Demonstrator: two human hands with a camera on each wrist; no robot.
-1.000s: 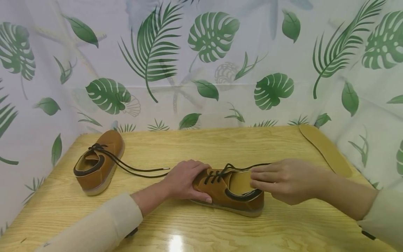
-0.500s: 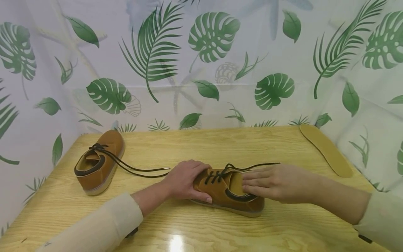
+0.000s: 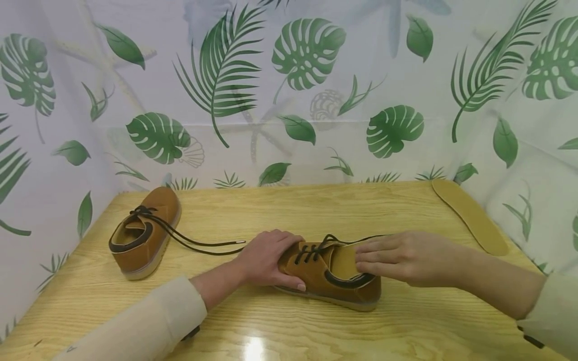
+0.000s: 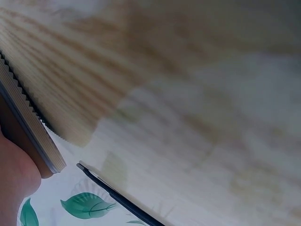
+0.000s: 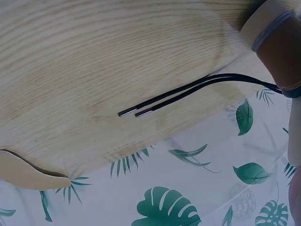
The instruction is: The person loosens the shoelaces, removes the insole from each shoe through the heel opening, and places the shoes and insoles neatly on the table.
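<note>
In the head view my left hand grips the toe of a brown leather shoe, its thumb along the near side. The shoe stands on the wooden table, heel to the right, with black laces through its eyelets. A tan insole shows inside the opening. The straight fingers of my right hand lie on that insole at the heel; the thumb is hidden. The left wrist view catches the pale sole beside part of my hand. The shoe's heel fills the upper right of the right wrist view.
A second brown shoe with tied black laces stands at the left; its lace ends trail toward my left hand. Another tan insole lies at the far right edge of the table. A leaf-print cloth stands behind.
My right hand slid left, further over the shoe's opening, then drew back slightly to the right, its fingers now flat. My left hand and the shoe have kept their place.
</note>
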